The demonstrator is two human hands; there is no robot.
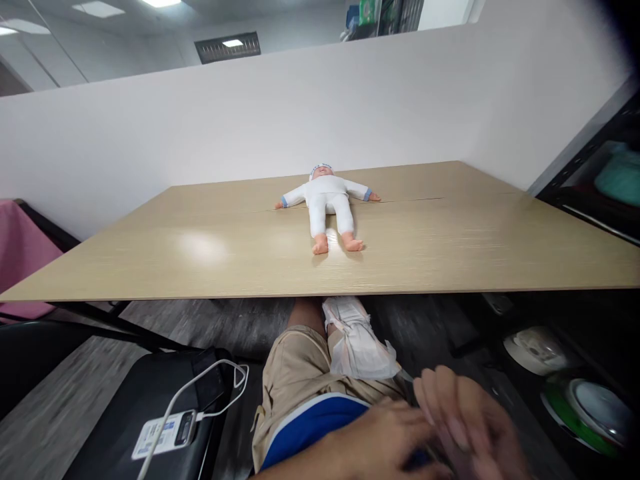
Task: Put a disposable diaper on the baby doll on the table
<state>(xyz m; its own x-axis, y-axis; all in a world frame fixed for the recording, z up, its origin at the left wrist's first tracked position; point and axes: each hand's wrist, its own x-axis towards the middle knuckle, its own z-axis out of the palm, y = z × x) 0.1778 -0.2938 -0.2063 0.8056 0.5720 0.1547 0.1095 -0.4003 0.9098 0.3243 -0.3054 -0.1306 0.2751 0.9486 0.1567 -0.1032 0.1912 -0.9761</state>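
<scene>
Nearest to the camera, the left hand (pixel 385 437) and the right hand (pixel 465 420) meet low over the lap, blurred; they seem to close on something dark, but I cannot tell what. A white folded diaper (pixel 357 340) lies on the knee, just beside them. One doll (pixel 327 203) in white clothes lies on its back on the bench (pixel 200 260), well apart.

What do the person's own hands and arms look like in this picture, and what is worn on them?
Both hands are bare: no gloves, rings or watch show. The left hand and right hand are blurred at the bottom edge, fingers rounded and close together. The left forearm shows no sleeve; the right arm is out of view. No markings or cables on them can be made out.
</scene>
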